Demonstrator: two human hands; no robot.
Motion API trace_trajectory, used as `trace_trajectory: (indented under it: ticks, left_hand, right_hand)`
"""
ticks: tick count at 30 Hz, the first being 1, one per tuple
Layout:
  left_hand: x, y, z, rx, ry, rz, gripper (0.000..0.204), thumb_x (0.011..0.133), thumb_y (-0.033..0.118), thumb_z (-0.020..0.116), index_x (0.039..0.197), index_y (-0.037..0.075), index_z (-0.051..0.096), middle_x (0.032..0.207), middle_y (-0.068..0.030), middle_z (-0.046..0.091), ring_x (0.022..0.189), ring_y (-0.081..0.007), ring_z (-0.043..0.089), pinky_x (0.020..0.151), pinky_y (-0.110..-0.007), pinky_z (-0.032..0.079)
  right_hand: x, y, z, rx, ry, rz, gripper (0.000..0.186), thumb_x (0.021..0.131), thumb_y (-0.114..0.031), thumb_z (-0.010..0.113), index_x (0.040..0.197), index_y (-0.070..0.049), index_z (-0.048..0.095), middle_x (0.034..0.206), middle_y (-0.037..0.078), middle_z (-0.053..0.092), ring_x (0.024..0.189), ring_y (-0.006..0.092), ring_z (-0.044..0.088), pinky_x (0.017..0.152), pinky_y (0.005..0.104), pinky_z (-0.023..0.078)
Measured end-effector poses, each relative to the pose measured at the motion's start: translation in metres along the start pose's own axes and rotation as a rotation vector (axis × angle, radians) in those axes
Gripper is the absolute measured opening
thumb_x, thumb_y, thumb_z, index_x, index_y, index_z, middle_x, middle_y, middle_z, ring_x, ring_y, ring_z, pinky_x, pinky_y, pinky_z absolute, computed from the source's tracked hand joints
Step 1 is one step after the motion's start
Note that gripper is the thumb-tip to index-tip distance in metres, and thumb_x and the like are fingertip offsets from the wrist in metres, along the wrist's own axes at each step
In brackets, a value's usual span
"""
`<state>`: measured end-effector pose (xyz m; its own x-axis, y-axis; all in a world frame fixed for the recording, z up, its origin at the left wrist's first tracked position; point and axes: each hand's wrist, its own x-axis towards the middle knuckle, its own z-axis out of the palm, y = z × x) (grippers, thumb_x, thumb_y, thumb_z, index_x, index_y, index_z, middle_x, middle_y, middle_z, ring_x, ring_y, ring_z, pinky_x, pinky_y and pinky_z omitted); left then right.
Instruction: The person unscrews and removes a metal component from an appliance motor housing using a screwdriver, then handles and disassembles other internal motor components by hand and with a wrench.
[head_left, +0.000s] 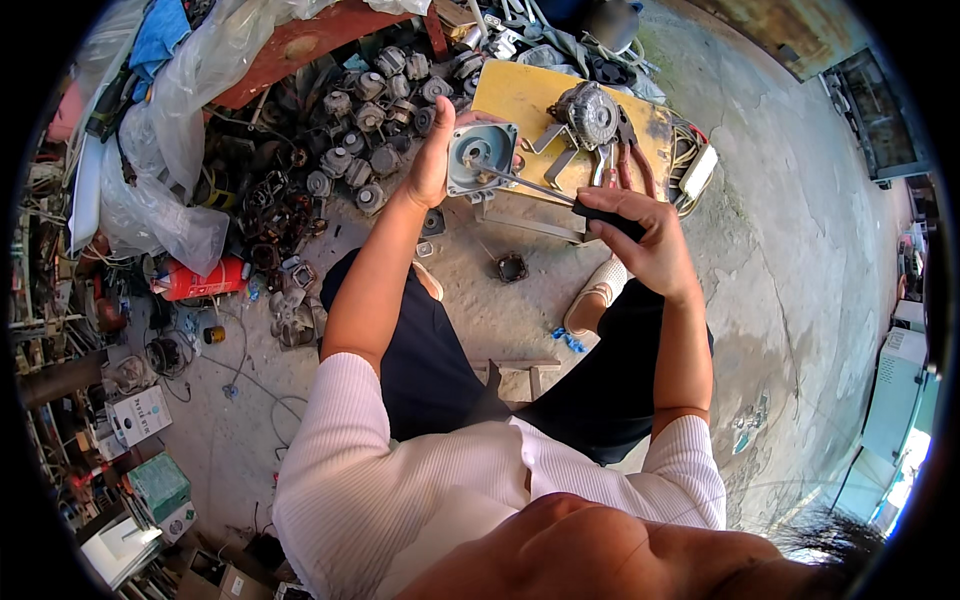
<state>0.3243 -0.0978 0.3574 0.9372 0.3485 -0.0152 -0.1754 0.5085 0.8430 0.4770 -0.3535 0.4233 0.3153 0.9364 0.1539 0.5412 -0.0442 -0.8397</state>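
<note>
A red cylinder [205, 279] lies beside clear plastic sheeting [165, 165], a white carton [141, 414] near a green box [160, 486].

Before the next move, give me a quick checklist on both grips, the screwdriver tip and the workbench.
1. Left hand gripping the square metal cover: ok.
2. Right hand closed on the handle of the screwdriver: ok.
3. Screwdriver tip seated firmly: cannot tell; it points into the cover's inner side, but the contact is too small to make out.
4. Cover laid on the yellow tabletop for support: not ok; it is held up in the hand.
5. Motor resting on the tabletop: ok.
</note>
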Motion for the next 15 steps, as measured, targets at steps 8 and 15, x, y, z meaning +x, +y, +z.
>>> trace_trajectory:
  ticks: [8, 15]
  left_hand:
    - [0.003, -0.006, -0.009, 0.147, -0.013, 0.026, 0.089, 0.089, 0.081, 0.032, 0.119, 0.0, 0.055, 0.11, -0.0159, 0.067, 0.098, -0.0251, 0.069, 0.086, -0.038, 0.057]
    - [0.003, -0.005, -0.009, 0.23, 0.044, 0.053, 0.09, 0.087, 0.082, 0.031, 0.12, 0.001, 0.055, 0.11, -0.0135, 0.067, 0.1, -0.0215, 0.068, 0.086, -0.035, 0.057]
  right_hand:
    - [0.003, -0.006, 0.001, -0.015, 0.011, 0.014, 0.031, 0.084, 0.002, 0.069, 0.115, -0.002, 0.071, 0.117, 0.011, 0.072, 0.11, 0.0217, 0.066, 0.103, 0.0321, 0.045]
    - [0.001, -0.007, 0.002, 0.027, 0.014, 0.057, 0.03, 0.084, 0.001, 0.07, 0.114, -0.001, 0.071, 0.114, 0.011, 0.072, 0.108, 0.0212, 0.066, 0.101, 0.0318, 0.046]
